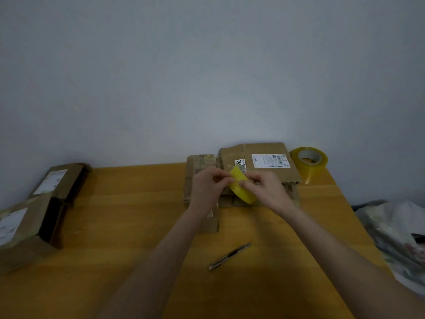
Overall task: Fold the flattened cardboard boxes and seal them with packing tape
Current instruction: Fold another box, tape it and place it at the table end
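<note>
Over the wooden table point(138, 215), you are holding a yellow tape roll point(246, 196) above the flattened cardboard boxes point(250, 149); your left hand point(207, 189) is pinching its edge and your right hand point(266, 192) is gripping its rim. A utility knife point(230, 255) is lying nearer you.

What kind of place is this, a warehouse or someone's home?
Probably a home or small back room, not a warehouse: a plain wooden table against a bare wall, reused cardboard boxes with shipping labels, and a tape roll pinched between the left hand and right hand.
</note>
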